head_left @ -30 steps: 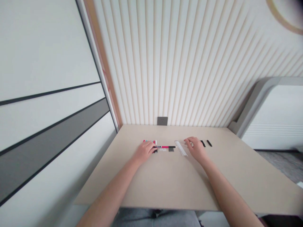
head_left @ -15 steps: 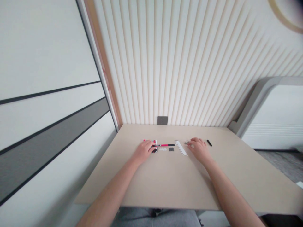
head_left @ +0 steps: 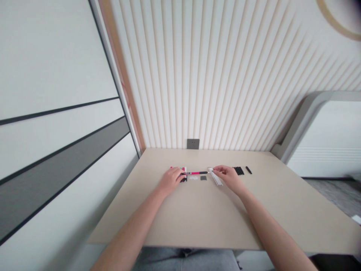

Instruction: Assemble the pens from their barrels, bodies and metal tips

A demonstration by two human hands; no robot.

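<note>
My left hand [head_left: 170, 178] is closed around the left end of a pen [head_left: 196, 173] with a pink and black barrel, held level just above the table and pointing right. Its narrow pale tip lies close to the fingertips of my right hand [head_left: 228, 176]. Those fingers are pinched together over a white ridged strip [head_left: 216, 178]; what is between them is too small to make out. Beneath the pen are a cluster of small white pieces [head_left: 193, 178] and a cluster of small dark grey pieces [head_left: 203, 178]. Partly under my left hand are pink and black parts [head_left: 184, 180].
Several black pen caps or tubes [head_left: 238, 171] lie side by side past my right hand, with a single black one [head_left: 248, 170] farther right. The beige table [head_left: 180, 218] meets a ribbed wall with a dark socket [head_left: 193, 143]. A grey-white headboard-like panel [head_left: 324, 131] stands at the right.
My right hand has moved left, from beside the strip to the pen's tip, uncovering the row of black pieces. My left hand keeps holding the pen in nearly the same place.
</note>
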